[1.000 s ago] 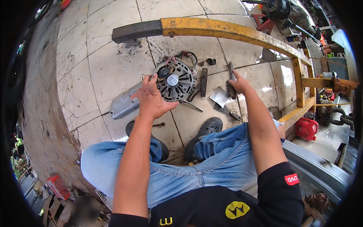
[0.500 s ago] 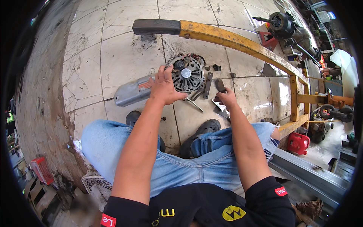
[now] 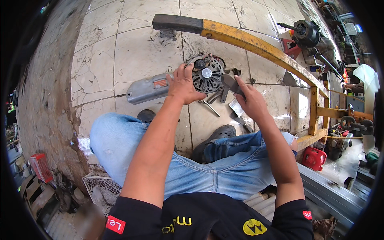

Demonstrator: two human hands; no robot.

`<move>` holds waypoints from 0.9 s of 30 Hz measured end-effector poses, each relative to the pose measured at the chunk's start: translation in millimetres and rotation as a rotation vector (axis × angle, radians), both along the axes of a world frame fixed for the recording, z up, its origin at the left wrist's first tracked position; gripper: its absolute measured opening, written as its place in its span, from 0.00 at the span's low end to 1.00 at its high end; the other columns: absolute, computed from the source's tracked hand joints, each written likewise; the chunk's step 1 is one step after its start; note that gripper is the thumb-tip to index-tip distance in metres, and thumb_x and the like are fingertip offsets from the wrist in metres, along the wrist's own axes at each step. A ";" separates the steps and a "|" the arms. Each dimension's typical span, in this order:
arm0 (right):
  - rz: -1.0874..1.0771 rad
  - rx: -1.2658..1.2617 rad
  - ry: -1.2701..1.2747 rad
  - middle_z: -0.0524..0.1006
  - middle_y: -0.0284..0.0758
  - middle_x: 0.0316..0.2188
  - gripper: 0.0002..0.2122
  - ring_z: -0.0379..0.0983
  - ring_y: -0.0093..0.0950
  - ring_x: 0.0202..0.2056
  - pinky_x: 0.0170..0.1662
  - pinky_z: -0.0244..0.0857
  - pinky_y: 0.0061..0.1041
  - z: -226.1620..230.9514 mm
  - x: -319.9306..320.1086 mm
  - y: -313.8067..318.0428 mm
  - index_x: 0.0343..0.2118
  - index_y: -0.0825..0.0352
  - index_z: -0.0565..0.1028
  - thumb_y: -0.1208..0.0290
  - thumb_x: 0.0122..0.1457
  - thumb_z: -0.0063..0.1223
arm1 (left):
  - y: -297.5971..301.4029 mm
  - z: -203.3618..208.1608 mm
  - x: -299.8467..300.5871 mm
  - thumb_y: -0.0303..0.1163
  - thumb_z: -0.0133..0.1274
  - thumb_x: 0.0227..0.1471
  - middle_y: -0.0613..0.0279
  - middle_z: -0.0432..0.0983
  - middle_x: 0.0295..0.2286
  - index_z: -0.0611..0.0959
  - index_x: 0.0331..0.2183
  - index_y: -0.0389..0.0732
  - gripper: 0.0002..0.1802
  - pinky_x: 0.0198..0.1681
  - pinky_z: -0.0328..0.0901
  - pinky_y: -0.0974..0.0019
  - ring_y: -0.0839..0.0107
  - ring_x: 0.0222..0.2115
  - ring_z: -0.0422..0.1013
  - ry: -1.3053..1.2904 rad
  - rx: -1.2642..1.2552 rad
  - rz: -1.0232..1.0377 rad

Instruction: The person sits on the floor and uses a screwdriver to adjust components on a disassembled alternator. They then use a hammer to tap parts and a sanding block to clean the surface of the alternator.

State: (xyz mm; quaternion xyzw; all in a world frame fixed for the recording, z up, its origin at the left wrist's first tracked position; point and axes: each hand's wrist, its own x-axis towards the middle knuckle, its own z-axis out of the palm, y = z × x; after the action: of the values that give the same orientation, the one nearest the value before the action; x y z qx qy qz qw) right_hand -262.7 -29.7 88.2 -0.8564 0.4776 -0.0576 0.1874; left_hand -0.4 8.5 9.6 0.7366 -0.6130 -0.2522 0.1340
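The right hand (image 3: pixel 254 103), closed around a dark brush (image 3: pixel 231 84), has moved toward the round metal part (image 3: pixel 207 73). Left of that grip, the left hand (image 3: pixel 183 89) spreads wide against the part's rim.

Right hand (image 3: pixel 254 102), brought closer to the slotted round part (image 3: pixel 207 73): the dark tool (image 3: pixel 231 85) in its fingers (image 3: pixel 243 85), a second ago to the right of the metal strip (image 3: pixel 225 95), now slants across it, hiding its far end.

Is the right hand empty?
No, the right hand grips a dark block-shaped tool at the right side of the alternator.
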 end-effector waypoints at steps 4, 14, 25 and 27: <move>0.005 0.011 0.098 0.77 0.45 0.32 0.31 0.75 0.46 0.35 0.38 0.68 0.41 -1.1 20.6 9.6 0.66 0.50 0.60 0.64 0.60 0.56 | -5.0 1.3 -3.8 0.57 0.74 0.24 0.50 0.48 0.62 0.50 0.64 0.48 0.71 0.63 0.51 0.43 0.48 0.63 0.52 0.038 0.005 -0.005; -0.030 0.022 0.211 0.75 0.44 0.31 0.29 0.76 0.45 0.33 0.35 0.69 0.43 3.0 24.9 0.1 0.65 0.46 0.62 0.59 0.60 0.55 | -2.1 10.7 -1.4 0.56 0.73 0.25 0.51 0.48 0.63 0.51 0.64 0.49 0.70 0.63 0.48 0.32 0.49 0.64 0.51 0.038 0.071 0.002; -0.079 0.035 0.277 0.71 0.41 0.37 0.28 0.75 0.42 0.36 0.36 0.66 0.43 8.5 21.4 3.0 0.63 0.40 0.64 0.58 0.60 0.56 | -2.5 15.4 -2.1 0.55 0.73 0.27 0.53 0.50 0.63 0.54 0.63 0.49 0.66 0.62 0.45 0.25 0.50 0.64 0.52 0.040 0.070 0.032; -0.081 0.004 0.234 0.71 0.41 0.38 0.27 0.75 0.42 0.36 0.37 0.68 0.43 8.6 35.1 4.8 0.62 0.39 0.65 0.58 0.59 0.56 | -3.9 16.6 -7.2 0.55 0.73 0.27 0.53 0.50 0.63 0.54 0.63 0.50 0.66 0.62 0.44 0.24 0.51 0.64 0.51 0.046 0.073 0.037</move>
State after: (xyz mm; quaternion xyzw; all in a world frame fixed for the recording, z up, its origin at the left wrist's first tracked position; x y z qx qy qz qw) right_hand -227.6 -24.9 96.8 -0.8370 0.5304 0.0365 0.1297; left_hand -7.6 4.6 26.2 0.7461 -0.5866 -0.2887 0.1259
